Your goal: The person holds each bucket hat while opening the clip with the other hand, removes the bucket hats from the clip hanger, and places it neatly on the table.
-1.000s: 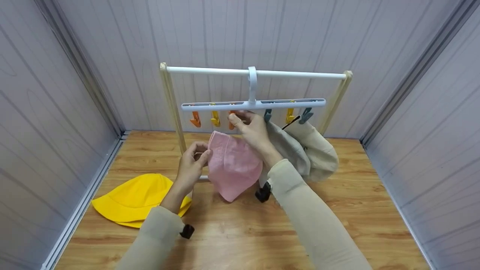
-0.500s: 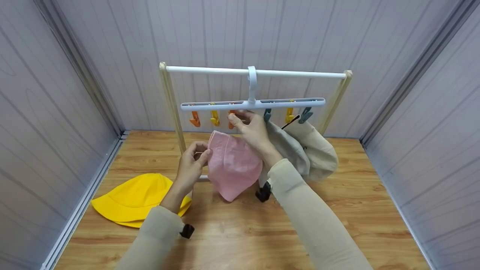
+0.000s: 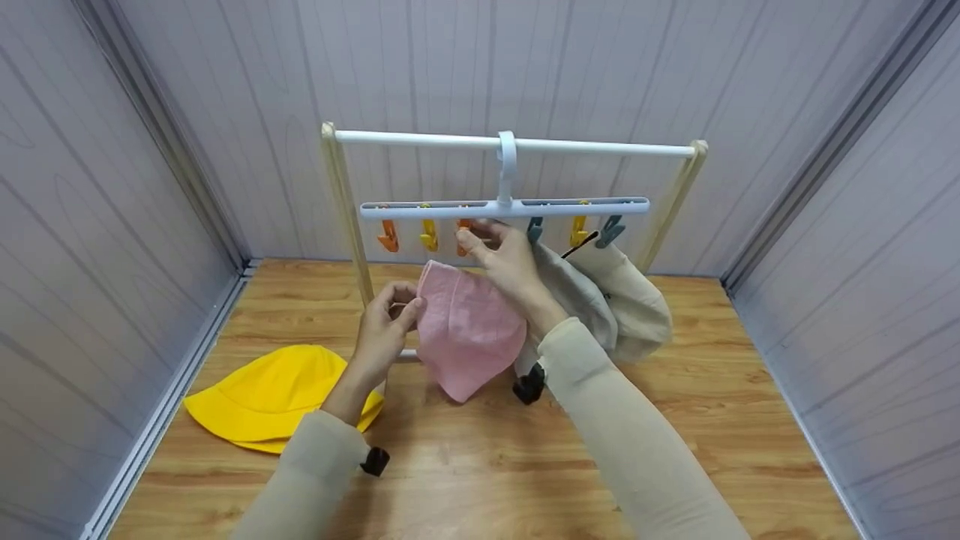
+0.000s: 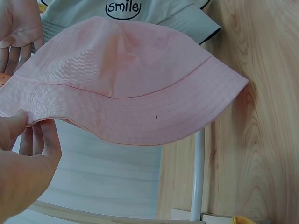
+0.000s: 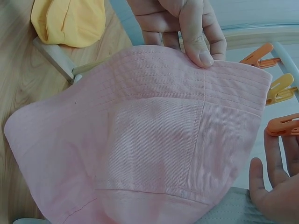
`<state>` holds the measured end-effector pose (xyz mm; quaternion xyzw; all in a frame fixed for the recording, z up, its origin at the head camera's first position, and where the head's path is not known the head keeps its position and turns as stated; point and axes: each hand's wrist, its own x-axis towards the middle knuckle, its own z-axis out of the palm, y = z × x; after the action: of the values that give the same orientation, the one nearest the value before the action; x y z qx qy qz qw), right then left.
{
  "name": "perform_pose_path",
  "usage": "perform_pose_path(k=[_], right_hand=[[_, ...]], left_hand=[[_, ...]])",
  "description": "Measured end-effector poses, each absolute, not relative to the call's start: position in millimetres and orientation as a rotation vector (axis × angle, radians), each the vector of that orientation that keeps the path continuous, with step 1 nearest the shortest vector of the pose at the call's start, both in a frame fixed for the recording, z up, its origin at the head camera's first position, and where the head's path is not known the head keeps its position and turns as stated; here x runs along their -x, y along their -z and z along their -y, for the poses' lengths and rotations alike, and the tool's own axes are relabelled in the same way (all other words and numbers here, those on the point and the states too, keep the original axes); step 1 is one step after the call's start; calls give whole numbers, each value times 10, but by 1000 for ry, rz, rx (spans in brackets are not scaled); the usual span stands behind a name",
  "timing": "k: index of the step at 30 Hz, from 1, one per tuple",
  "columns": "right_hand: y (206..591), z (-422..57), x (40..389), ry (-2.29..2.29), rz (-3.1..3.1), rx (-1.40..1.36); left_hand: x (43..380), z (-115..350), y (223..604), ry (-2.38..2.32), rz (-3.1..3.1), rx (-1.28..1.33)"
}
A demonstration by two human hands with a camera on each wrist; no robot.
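My left hand (image 3: 384,324) pinches the brim of a pink bucket hat (image 3: 471,330) between thumb and fingers, and the hat hangs down from there. Up at the hanger, my right hand (image 3: 510,259) pinches the inner orange clip (image 3: 463,241), its thumb in front. In the right wrist view, a fingertip lies against that orange clip (image 5: 283,126); the hat's brim edge is to its left. The white clip hanger (image 3: 435,211) hooks over a rack's top rail (image 3: 420,140). A grey hat (image 4: 88,18) with "smile" on it hangs right behind the pink one.
A cream hat (image 3: 637,300) hangs at the hanger's right end from a grey clip (image 3: 611,231). Further left are a yellow clip (image 3: 428,235) and another orange clip (image 3: 388,235). A yellow bucket hat (image 3: 277,394) lies on the wooden surface (image 3: 465,480), and panel walls surround the rack.
The hanger has swung very slightly on the rail, its bar a little more level. Both hands and the pink hat keep almost the same place.
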<state>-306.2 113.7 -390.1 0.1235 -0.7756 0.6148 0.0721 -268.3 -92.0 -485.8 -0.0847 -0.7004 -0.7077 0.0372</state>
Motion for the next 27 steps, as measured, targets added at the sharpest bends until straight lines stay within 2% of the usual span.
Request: perform_pose_path(k=[27], right_hand=[[3884, -1137, 3045, -1880, 2332, -441]], left_hand=[[2665, 928, 4870, 2178, 2133, 266]])
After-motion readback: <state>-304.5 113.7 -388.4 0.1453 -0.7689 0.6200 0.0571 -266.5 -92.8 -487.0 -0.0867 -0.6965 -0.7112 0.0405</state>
